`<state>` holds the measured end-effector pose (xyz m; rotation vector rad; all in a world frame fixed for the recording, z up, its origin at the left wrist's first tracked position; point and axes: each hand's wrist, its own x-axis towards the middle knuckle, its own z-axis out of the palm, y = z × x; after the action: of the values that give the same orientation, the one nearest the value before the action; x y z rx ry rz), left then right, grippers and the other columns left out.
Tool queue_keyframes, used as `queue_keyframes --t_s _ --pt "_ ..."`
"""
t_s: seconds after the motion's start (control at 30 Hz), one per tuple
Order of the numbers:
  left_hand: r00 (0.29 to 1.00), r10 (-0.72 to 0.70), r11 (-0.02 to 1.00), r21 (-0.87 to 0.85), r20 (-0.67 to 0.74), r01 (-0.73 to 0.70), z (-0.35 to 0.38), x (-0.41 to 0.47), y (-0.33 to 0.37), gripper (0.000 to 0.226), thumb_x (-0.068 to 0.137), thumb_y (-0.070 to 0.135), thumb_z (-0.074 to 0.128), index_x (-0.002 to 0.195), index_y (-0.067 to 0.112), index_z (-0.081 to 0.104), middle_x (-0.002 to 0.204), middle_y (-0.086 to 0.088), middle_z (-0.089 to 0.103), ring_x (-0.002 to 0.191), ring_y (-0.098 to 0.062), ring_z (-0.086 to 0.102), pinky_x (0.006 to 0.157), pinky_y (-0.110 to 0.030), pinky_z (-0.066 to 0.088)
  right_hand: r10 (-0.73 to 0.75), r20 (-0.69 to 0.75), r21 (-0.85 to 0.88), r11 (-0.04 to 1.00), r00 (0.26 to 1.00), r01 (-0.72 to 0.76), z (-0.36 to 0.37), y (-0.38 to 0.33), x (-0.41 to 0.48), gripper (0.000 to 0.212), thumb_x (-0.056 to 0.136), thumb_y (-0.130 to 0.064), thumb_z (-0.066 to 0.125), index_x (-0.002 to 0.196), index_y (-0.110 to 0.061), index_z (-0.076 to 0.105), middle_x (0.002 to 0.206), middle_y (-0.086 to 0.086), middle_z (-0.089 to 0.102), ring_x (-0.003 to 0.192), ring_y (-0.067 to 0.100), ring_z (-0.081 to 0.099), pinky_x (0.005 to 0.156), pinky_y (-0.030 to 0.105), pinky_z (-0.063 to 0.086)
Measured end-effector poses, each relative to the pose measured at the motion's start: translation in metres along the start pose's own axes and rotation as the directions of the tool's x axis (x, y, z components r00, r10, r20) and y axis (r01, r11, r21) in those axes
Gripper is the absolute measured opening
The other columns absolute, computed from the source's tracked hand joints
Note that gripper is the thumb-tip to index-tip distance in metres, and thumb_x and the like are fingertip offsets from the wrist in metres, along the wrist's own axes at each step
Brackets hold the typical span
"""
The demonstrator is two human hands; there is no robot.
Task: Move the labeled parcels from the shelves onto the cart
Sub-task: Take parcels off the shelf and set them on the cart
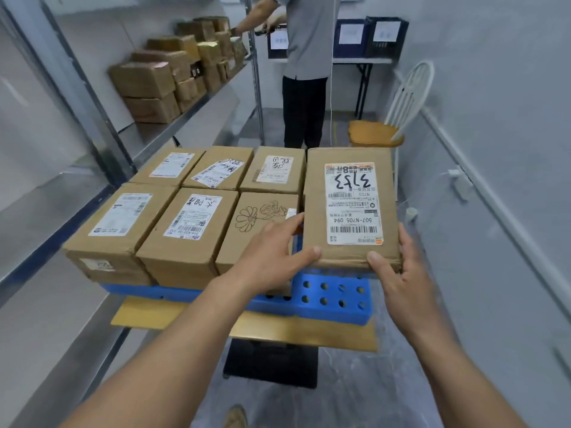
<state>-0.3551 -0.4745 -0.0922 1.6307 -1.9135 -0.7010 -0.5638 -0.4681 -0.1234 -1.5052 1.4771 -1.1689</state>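
A flat brown parcel (pixel 350 208) with a white label marked 3753 sits at the right end of the blue perforated cart deck (pixel 333 299). My left hand (pixel 275 251) grips its near left corner and my right hand (pixel 398 273) grips its near right corner. Beside it on the cart stand several labeled cardboard parcels (pixel 188 223) in two rows, one with a flower drawing (pixel 262 223). More brown boxes (pixel 145 88) are stacked on the metal shelf (pixel 197 118) at the left.
Another person (pixel 306 66) stands beyond the cart, reaching toward the far shelf boxes. A white chair with an orange cushion (pixel 375 132) stands at the right. Dark bins (pixel 370 37) rest on a folding table at the back. A grey wall runs along the right.
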Motion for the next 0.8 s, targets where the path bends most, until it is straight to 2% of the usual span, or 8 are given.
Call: queue_keyframes --t_s 0.1,0.2,0.27,0.4,0.6,0.7,0.8 --pt "0.999 -0.022 0.99 0.141 0.023 0.018 0.011 0.01 -0.007 0.063 0.086 0.051 0.055 0.142 0.029 0.034 0.139 0.009 0.045 0.128 -0.013 0.034 0.107 -0.041 0.033 0.097 0.002 -0.002 0.995 0.995 -0.097 0.003 0.01 -0.001 0.063 0.094 -0.024 0.056 0.15 -0.029 0.026 0.13 -0.017 0.049 0.114 0.001 0.046 0.093 0.022 0.035" --pt "0.996 -0.052 0.954 0.298 0.072 0.028 0.017 0.018 -0.017 0.066 0.086 0.054 0.053 0.142 0.024 0.035 0.141 0.005 0.041 0.13 -0.015 0.031 0.109 -0.036 0.028 0.163 0.025 -0.005 0.987 0.986 -0.163 0.01 0.022 0.0 0.063 0.094 -0.024 0.055 0.149 -0.029 0.025 0.13 -0.014 0.05 0.111 0.003 0.047 0.091 0.022 0.035" --pt "0.992 -0.092 0.949 0.309 0.089 0.06 0.021 0.02 -0.023 0.068 0.086 0.053 0.054 0.143 0.022 0.034 0.142 0.003 0.039 0.131 -0.017 0.029 0.109 -0.036 0.027 0.202 0.048 -0.029 0.979 0.978 -0.201 0.016 0.031 0.001 0.063 0.095 -0.025 0.055 0.15 -0.029 0.024 0.134 -0.012 0.051 0.115 0.007 0.049 0.093 0.025 0.038" --pt "0.984 -0.132 0.939 0.334 0.122 0.085 0.029 0.021 -0.032 0.068 0.089 0.052 0.051 0.146 0.021 0.029 0.145 0.001 0.036 0.133 -0.018 0.029 0.11 -0.037 0.027 0.247 0.086 -0.031 0.969 0.965 -0.246 0.025 0.041 0.003 0.059 0.095 -0.024 0.054 0.148 -0.03 0.027 0.127 -0.012 0.055 0.108 0.008 0.053 0.08 0.019 0.04" --pt "0.992 -0.093 0.878 0.478 0.088 0.04 0.034 0.023 -0.032 0.057 0.093 0.046 0.047 0.141 0.018 0.036 0.145 0.002 0.035 0.132 -0.019 0.029 0.108 -0.034 0.024 0.291 0.102 -0.065 0.956 0.951 -0.286 0.034 0.051 0.011 0.059 0.094 -0.028 0.054 0.147 -0.031 0.029 0.125 -0.012 0.057 0.111 0.013 0.056 0.095 0.037 0.047" --pt "0.995 -0.058 0.849 0.529 0.081 0.006 0.038 0.022 -0.032 0.049 0.094 0.041 0.045 0.138 0.019 0.041 0.146 0.003 0.034 0.133 -0.019 0.028 0.107 -0.034 0.023 0.305 0.131 -0.099 0.951 0.943 -0.294 0.037 0.051 0.015 0.059 0.097 -0.031 0.049 0.15 -0.031 0.022 0.125 -0.01 0.054 0.111 0.015 0.055 0.093 0.035 0.046" --pt "0.997 -0.047 0.847 0.531 0.068 0.004 0.039 0.022 -0.033 0.046 0.095 0.04 0.043 0.136 0.019 0.042 0.146 0.004 0.034 0.133 -0.019 0.028 0.107 -0.033 0.024 0.289 0.148 -0.129 0.954 0.946 -0.271 0.037 0.051 0.018 0.051 0.098 -0.031 0.046 0.146 -0.033 0.029 0.124 -0.012 0.056 0.106 0.012 0.056 0.084 0.031 0.049"
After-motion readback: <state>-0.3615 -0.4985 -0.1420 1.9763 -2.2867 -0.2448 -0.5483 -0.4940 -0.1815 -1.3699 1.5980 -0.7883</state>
